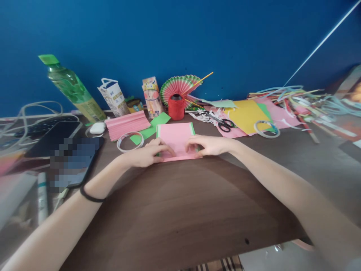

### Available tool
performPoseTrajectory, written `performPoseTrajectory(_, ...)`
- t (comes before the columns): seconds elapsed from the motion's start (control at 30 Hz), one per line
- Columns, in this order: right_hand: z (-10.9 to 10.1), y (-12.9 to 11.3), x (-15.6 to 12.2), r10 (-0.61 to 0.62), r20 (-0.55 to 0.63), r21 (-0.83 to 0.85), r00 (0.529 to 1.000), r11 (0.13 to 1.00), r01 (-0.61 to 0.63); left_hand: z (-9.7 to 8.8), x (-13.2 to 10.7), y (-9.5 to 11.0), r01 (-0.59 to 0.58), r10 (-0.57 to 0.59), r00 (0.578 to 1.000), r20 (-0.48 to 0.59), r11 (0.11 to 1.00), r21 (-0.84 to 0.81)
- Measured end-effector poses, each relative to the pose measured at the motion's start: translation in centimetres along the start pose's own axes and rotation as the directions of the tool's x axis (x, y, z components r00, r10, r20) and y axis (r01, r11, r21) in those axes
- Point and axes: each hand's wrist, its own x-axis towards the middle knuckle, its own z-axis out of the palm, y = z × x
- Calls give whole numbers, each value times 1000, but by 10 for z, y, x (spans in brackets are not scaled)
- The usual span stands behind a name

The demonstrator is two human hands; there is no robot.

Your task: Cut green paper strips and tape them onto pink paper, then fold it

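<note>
A sheet of pink paper [177,135] with green strips along its sides lies on the table in front of me, a narrow fold running along its near edge. My left hand [149,152] grips the near left corner, thumb at the edge and fingertips resting on top. At the near right corner my right hand [208,146] has its fingers bent over the paper with the thumb at the fold. Both hands partly cover the green side strips. A pleated pink paper [128,124] and a roll of clear tape [130,142] lie beyond my left hand.
Behind the sheet stand a red spool of thread [176,109] and a pleated paper fan [177,88]. Black-handled scissors [225,125], yellow paper [245,114] and another tape roll [266,129] lie right. A green bottle [75,90], a carton [114,98] and a phone [81,162] are left.
</note>
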Motion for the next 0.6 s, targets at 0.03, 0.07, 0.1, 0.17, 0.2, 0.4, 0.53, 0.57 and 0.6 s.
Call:
performPoseTrajectory(0.03,0,0,0,-22,4,0,1000,1000,22,0,0,1,4,-4,1000,-2,1000,1)
performPoseTrajectory(0.07,1,0,0,-35,9,-3,999,999,35,0,0,1,9,-9,1000,-6,1000,3)
performPoseTrajectory(0.1,1,0,0,-44,17,-9,999,999,44,-1,0,2,13,-13,1000,-6,1000,7)
performPoseTrajectory(0.17,0,0,0,-62,41,-23,997,998,63,-1,1,3,21,-21,1000,12,999,27)
performPoseTrajectory(0.2,0,0,0,-72,54,-26,996,997,74,-1,1,4,23,-24,999,28,999,38)
performPoseTrajectory(0.4,-3,0,3,-71,125,-15,990,997,74,-2,2,3,55,-56,996,65,998,24)
performPoseTrajectory(0.53,-4,0,3,-60,124,-20,990,998,63,-3,3,3,52,-54,996,76,998,28)
performPoseTrajectory(0.57,-3,1,3,-59,125,-20,990,998,62,-3,3,4,59,-61,995,80,998,32)
performPoseTrajectory(0.6,-3,1,3,-61,125,-19,990,998,64,-3,3,5,73,-76,994,84,997,35)
